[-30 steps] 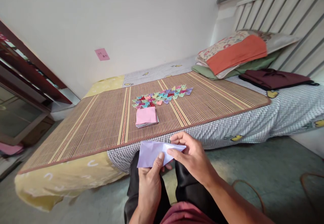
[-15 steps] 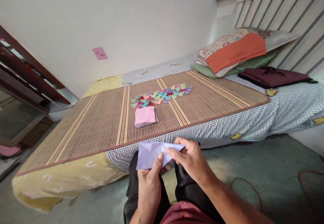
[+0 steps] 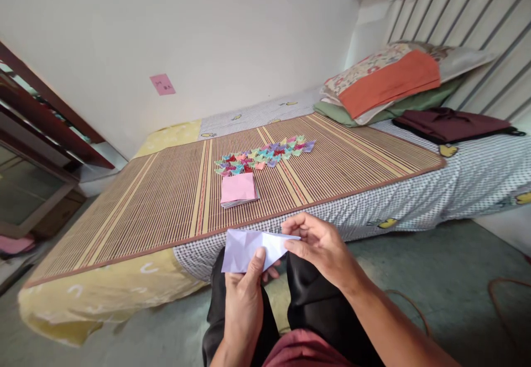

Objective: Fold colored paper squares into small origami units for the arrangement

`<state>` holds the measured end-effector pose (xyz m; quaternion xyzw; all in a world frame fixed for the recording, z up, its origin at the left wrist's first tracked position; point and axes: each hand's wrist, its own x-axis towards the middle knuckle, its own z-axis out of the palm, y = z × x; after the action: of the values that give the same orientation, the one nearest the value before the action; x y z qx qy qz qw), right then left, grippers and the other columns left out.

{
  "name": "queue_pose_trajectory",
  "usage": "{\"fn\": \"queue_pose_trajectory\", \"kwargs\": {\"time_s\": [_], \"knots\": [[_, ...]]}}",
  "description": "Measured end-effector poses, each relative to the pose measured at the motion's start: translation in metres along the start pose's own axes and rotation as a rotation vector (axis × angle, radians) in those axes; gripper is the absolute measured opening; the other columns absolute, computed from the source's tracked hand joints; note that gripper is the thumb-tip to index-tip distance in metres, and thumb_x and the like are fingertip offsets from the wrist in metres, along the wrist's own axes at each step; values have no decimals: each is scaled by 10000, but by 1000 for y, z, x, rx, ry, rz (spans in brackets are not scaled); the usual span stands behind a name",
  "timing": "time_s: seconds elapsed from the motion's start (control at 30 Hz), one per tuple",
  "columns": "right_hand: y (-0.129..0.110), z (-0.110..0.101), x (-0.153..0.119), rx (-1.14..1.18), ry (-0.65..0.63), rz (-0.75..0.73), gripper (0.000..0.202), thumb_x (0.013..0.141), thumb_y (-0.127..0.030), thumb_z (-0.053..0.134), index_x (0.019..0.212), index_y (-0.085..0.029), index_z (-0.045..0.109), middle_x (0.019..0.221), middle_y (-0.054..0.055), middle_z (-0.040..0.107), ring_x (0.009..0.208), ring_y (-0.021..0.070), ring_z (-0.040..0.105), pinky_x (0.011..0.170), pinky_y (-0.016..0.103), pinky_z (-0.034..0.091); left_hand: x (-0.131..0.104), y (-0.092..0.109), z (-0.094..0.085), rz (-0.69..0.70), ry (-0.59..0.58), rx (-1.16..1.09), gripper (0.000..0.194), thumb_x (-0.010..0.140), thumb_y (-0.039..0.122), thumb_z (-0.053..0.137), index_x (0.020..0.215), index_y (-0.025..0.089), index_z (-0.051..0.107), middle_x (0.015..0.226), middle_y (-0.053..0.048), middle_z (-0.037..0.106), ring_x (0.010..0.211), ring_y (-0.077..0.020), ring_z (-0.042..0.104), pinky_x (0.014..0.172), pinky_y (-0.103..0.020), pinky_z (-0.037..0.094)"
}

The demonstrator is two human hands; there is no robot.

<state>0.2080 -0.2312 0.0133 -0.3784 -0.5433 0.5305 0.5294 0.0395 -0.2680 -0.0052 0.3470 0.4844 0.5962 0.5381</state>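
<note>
A folded sheet of light purple origami paper is held above my lap, its left end squared and its right end drawn to a point. My left hand grips it from below, thumb pressed on the front face and fingers behind. At the pointed right end, my right hand has its thumb against the tip, with the other fingers curved above and behind. Beyond my hands, a stack of square paper with a pink sheet on top lies on the woven mat. Behind it sit rows of small colourful folded paper pieces.
The mat covers a bed with a checked sheet and a yellow cloth hanging over the near edge. Pillows and a maroon bag lie at the right. A pink note is on the wall.
My right thumb has slid right, from the paper's middle to its pointed tip, uncovering the folded flap. My left hand keeps its hold in nearly the same place.
</note>
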Motion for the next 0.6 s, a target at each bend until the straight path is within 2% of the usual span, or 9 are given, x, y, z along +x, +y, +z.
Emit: {"fn": "queue_pose_trajectory", "kwargs": {"time_s": [0.07, 0.13, 0.27, 0.47, 0.6], "knots": [[-1, -5, 0, -71, -23, -44, 166, 869, -318, 781, 973, -200, 729, 859, 17, 731, 745, 157, 690, 667, 245, 558, 1, 0, -1, -24, -23, -39, 301, 853, 403, 838, 738, 137, 755, 679, -38, 702, 591, -132, 562, 610, -255, 465], [-2, -9, -1, -163, -23, -83, 94, 912, -292, 742, 931, -201, 738, 801, 4, 723, 702, 147, 673, 657, 245, 544, 2, 1, -1, -46, -38, -74, 284, 853, 383, 841, 742, 136, 755, 713, -42, 714, 596, -126, 567, 599, -249, 459], [-2, -11, -1, -297, -16, -147, 57, 944, -247, 705, 951, -208, 747, 807, -2, 735, 709, 151, 674, 668, 251, 535, 2, 2, 0, -65, -57, -115, 264, 853, 366, 841, 762, 136, 748, 734, -40, 721, 586, -113, 563, 577, -236, 448], [-2, -10, -2, -379, -63, -238, 123, 940, -198, 719, 1053, -227, 760, 943, 15, 767, 799, 166, 702, 745, 264, 556, 2, 8, 3, -57, -66, -153, 300, 863, 418, 824, 821, 138, 726, 738, -52, 732, 582, -118, 584, 565, -229, 460], [-3, -8, -2, -384, -93, -324, 191, 940, -135, 698, 1084, -245, 761, 1059, 33, 749, 945, 179, 711, 792, 258, 557, 2, 11, 4, -55, -43, -151, 325, 822, 434, 859, 835, 133, 738, 730, -53, 731, 583, -124, 597, 562, -231, 477]]}}
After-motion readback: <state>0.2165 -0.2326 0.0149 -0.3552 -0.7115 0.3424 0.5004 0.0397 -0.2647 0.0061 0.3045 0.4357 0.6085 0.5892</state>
